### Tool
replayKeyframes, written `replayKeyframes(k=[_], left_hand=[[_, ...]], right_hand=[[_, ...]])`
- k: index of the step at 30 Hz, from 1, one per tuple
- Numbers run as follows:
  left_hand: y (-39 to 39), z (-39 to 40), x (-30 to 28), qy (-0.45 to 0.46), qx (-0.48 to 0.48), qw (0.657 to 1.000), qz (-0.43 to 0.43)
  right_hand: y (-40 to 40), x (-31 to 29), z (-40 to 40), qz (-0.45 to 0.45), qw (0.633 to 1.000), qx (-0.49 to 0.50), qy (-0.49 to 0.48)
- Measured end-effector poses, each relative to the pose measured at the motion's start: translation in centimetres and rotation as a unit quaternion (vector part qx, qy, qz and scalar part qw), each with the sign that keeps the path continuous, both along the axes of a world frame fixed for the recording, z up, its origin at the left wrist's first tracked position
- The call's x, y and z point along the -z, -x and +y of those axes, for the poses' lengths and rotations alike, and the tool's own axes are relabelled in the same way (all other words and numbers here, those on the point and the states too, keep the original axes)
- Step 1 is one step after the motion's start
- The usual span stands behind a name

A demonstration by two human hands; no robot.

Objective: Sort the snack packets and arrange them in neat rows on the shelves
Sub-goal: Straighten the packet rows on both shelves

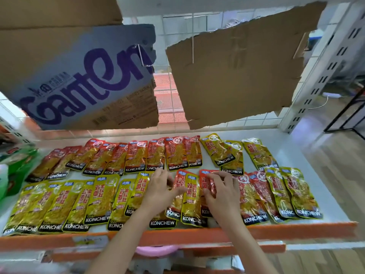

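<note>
Right hand (221,191) pinching a red packet (207,186) mid-front of the shelf (320,175), left hand (160,189) spread loose on the yellow packets (136,196) just beside it, risking dragged overlapping neighbours, a skewed front row, colours mixed.

White tiled wall (197,20) at twelve o'clock, torn cardboard sheets (237,72) hanging before it; pale wooden floor (339,167) at three o'clock, beside a slotted white upright (324,70).
</note>
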State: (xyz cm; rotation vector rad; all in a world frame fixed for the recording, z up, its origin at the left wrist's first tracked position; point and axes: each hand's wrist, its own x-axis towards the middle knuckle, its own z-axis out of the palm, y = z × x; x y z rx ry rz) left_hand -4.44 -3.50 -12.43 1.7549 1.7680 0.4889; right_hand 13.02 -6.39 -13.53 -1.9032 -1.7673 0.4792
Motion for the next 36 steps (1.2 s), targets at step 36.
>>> replayKeyframes(k=[36], left_hand=[[-4.9, 4.4, -2.4, 0.014, -0.016, 0.974, -0.227]], right_hand=[[-2.7, -5.7, 4.5, 0.283, 0.948, 0.141, 0.033]])
